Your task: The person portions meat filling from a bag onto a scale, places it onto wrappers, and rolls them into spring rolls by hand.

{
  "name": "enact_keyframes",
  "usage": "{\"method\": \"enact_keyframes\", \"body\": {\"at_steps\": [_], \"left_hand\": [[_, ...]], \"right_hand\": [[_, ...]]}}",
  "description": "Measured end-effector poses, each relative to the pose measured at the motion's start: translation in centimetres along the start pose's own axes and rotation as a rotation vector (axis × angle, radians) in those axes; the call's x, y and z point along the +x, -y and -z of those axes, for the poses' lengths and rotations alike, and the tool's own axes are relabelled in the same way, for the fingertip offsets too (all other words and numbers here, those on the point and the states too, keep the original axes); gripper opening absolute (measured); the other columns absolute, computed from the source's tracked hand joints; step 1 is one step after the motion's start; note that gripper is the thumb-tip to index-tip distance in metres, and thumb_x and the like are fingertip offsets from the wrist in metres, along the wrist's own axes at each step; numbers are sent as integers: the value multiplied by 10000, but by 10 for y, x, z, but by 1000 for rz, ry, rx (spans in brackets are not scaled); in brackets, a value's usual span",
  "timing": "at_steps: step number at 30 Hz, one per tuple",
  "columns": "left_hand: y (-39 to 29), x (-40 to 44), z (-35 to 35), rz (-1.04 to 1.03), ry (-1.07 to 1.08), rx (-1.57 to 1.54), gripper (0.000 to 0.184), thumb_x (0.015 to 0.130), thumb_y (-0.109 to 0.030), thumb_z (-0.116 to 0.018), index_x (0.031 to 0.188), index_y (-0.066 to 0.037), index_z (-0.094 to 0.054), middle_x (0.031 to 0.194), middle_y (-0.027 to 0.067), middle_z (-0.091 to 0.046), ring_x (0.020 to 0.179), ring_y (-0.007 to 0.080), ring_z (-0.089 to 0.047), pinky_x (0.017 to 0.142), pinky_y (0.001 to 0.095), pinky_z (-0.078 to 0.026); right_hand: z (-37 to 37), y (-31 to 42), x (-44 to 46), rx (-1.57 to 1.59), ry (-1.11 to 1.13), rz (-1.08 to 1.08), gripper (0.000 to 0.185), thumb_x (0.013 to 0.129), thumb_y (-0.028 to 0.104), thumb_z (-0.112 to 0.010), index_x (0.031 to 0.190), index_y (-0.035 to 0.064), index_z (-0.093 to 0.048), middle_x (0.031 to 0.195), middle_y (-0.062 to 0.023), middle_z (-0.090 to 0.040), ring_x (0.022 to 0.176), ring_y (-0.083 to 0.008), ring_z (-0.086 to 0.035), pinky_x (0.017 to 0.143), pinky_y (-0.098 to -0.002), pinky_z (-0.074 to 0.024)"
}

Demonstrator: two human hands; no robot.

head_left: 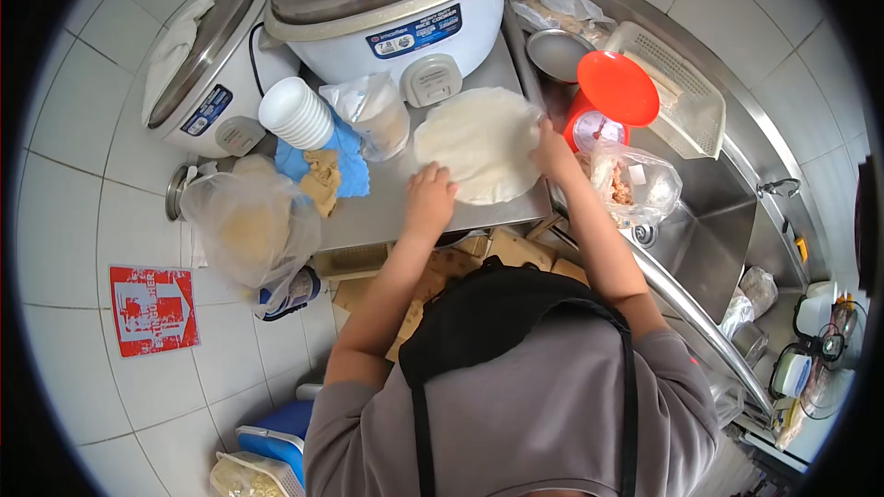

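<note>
Steel counter [373, 216] under our dough sheet [476, 143] likely keeps it flat, in front of the rice cooker [322, 41]. Our left hand [431, 198] lies at its near-left edge, our right hand [552, 156] at its right, perhaps steadying it; whether either pinches, we cannot tell.

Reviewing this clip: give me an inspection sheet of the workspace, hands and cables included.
Surface: grey metal tabletop, partly covered.
Job's things: flat, round, white dough-like sheet lying on the tabletop.
Clutter: stacked white round cups, clear plastic bag, blue cloth and crumpled tan item left of the sheet; red dial scale to its right.
Hands: left hand at the sheet's near left edge; right hand at its right edge; exact grip unclear.
Cables: thin black cable between two white rice cookers.
Surroundings: white tiled wall with red rectangular arrow sign; grey metal sink at right.
</note>
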State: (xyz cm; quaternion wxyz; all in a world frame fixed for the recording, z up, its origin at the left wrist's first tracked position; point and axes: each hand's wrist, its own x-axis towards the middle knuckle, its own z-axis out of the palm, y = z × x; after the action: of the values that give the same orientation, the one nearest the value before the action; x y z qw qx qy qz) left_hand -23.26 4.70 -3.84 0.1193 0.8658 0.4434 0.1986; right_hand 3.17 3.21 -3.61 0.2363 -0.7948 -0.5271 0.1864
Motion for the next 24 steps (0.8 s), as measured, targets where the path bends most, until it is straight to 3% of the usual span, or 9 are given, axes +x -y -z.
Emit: {"method": "enact_keyframes", "body": {"at_steps": [5, 8, 14, 15, 16, 19, 20, 21, 24], "left_hand": [[8, -18, 32, 51, 144, 31, 375, 797, -229, -650, 1102, -19, -589, 1179, 156, -554, 1104, 341, -505, 959, 469, -373], [-7, -8, 27, -23, 22, 101, 362, 784, -201, -666, 1086, -16, -594, 1152, 163, -558, 1061, 350, -522, 922, 432, -406], [-103, 35, -9, -206, 156, -623, 349, 829, -210, -644, 1072, 31, -574, 1072, 195, -571, 1004, 344, -562, 861, 395, -462], [-120, 40, -23, -137, 265, -674, 378, 851, -229, -639, 1108, 34, -553, 1082, 186, -574, 976, 296, -587, 836, 367, -485], [-135, 43, -37, -68, 375, -721, 407, 873, -247, -634, 1145, 38, -531, 1092, 177, -578, 947, 249, -613, 811, 339, -508], [-164, 48, -90, 136, 884, -1102, 454, 877, -243, -634, 1178, 67, -494, 1100, 211, -563, 1006, 276, -604, 871, 349, -506], [-177, 46, -88, 327, 1010, -1310, 462, 875, -228, -634, 1193, 68, -477, 1107, 222, -552, 1020, 303, -595, 895, 365, -499], [-188, 45, -86, 530, 1131, -1512, 470, 874, -212, -635, 1208, 69, -461, 1115, 234, -541, 1035, 329, -586, 919, 381, -493], [-218, 49, -101, 744, 1147, -1739, 503, 873, -158, -612, 1259, 66, -379, 1170, 243, -500, 1103, 337, -529, 977, 407, -460]], "right_hand": [[-1, 28, -30, 6, 122, -39, 562, 770, 60, -633, 1260, -31, -373, 985, -301, -599, 906, -429, -598, 834, -452, -465], [37, 39, -73, 90, -296, 442, 363, 790, 63, -613, 1134, -9, -518, 883, -214, -630, 855, -401, -593, 772, -432, -473], [135, -51, -110, -13, -85, -27, 142, 770, 104, -607, 835, 0, -678, 788, -215, -639, 760, -375, -625, 708, -429, -484], [137, -73, -106, -15, -18, -132, 148, 762, 107, -611, 844, 11, -688, 761, -214, -639, 733, -376, -628, 690, -429, -488], [133, -98, -97, -12, 97, -140, 240, 760, 122, -621, 976, 33, -674, 919, -208, -650, 847, -352, -630, 758, -411, -489], [112, -117, -89, 111, 135, 113, 386, 770, 116, -626, 1145, 28, -603, 1085, -173, -634, 966, -311, -619, 817, -351, -489], [83, -168, -71, -137, 156, 304, 497, 763, 105, -635, 1247, 53, -531, 1257, -167, -540, 1110, -311, -545, 922, -370, -441], [88, -166, -72, -119, 169, 270, 470, 765, 118, -634, 1221, 41, -547, 1249, -166, -542, 1112, -318, -537, 931, -371, -434], [95, -152, -64, -40, 296, 171, 444, 771, 152, -632, 1189, 19, -564, 1224, -169, -547, 1133, -334, -511, 965, -370, -408]]}}
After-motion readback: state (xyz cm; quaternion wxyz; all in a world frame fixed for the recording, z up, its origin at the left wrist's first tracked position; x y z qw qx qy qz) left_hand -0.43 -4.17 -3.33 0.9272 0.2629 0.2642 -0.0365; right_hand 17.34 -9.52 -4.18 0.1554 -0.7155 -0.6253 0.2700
